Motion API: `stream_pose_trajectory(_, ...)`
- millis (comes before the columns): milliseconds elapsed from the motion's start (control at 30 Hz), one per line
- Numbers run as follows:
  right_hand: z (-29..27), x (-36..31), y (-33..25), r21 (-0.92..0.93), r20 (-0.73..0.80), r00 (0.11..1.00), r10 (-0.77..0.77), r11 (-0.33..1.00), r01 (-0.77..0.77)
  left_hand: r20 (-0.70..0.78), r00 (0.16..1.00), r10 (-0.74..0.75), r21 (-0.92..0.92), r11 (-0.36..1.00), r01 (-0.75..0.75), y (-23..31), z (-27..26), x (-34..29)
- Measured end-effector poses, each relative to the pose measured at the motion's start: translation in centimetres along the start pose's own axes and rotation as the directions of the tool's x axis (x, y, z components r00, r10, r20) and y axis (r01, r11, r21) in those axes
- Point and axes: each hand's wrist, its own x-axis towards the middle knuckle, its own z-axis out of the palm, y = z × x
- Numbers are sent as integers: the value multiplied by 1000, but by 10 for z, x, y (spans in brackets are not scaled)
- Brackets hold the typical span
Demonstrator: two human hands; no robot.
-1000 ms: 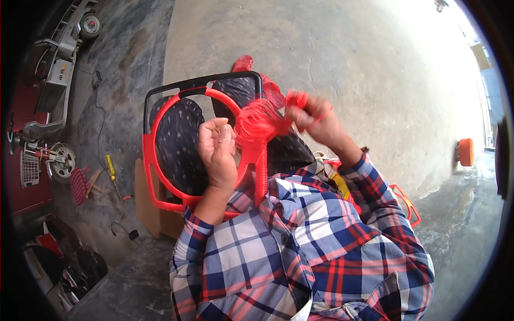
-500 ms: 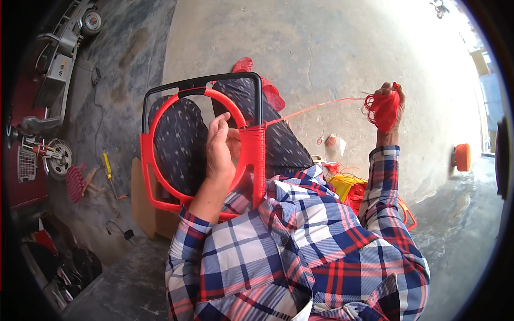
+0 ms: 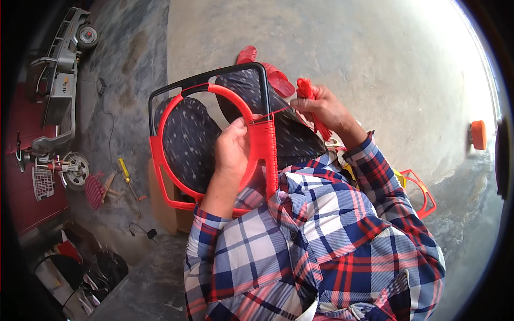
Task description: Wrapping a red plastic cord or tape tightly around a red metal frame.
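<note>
Grey floor [image 3: 348, 43]; right hand [image 3: 327, 109] with red cord [image 3: 305, 88], seemingly bunched, back near frame [image 3: 262, 142]

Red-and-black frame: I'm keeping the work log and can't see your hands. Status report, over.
Left hand at frame, beside its wrapped side. Right hand gripping bundled red cord, strand running to frame. Dark trouser legs behind frame.

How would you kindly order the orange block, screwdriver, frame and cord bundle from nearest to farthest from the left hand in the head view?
1. Frame: right at the left hand.
2. Cord bundle: to its right, in the right hand.
3. Screwdriver: left side, on the floor.
4. Orange block: far right.
</note>
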Motion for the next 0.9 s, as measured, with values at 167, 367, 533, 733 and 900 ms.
stream_pose_trajectory(167,7,-30,7,-48,-39,998,53,997,-55,-39,999,4,12,1000,-3,0,-1,3)
stream_pose_trajectory(367,11,-57,15,-146,68,996,54,988,-44,23,999,-29,-59,998,31,-2,-4,-4)
stream_pose_trajectory(533,2,-39,26,19,-16,981,193,981,-193,8,1000,2,-157,988,0,0,0,-6)
stream_pose_trajectory(733,-9,8,-14,-363,-152,971,-187,924,121,23,1000,17,-2,1000,-17,2,-2,0)
stream_pose_trajectory(900,57,16,-57,-739,340,779,-527,362,567,-104,841,530,285,826,-486,-3,15,-6)
